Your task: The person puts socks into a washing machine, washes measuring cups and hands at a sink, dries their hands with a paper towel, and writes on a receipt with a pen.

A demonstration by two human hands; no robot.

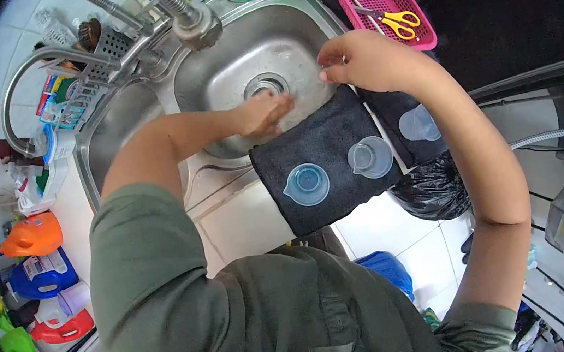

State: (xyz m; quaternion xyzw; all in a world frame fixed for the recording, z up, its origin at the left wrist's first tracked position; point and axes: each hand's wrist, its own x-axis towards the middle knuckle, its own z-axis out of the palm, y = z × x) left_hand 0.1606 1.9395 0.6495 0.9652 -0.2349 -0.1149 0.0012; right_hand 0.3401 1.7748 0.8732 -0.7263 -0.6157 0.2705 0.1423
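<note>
A: Where are the hands?

B: The left hand (pixel 264 113) is blurred, down in the stainless-steel sink basin (pixel 294 25), beside its round metal drain (pixel 265 79). I can't tell whether it grips anything. The right hand (pixel 353 63) hangs over the basin's right rim, fingers curled toward the thumb. No object shows between them, though something small could be hidden.

A: What could go wrong?

B: My worry is the cups. A clear plastic cup with a pouring lip (pixel 307 185) and a matching lipped cup (pixel 371 157) sit on the black fabric cloth (pixel 313 145) between the basin and the person's body. If a hand or sleeve tugged that cloth, both could topple. They look light, so a small knock might do it. A 3rd translucent plastic cup (pixel 418 124) shows just beside the right forearm; an elbow swing could hit it.

A: Anything inside them?

B: The left cup looks bluish, but I can't tell if that's liquid. I can't make out contents in the other 2.

A: And the pink plastic mesh basket (pixel 429 34)?

B: It holds yellow-handled scissors (pixel 400 21) and a thin white stick.
</note>
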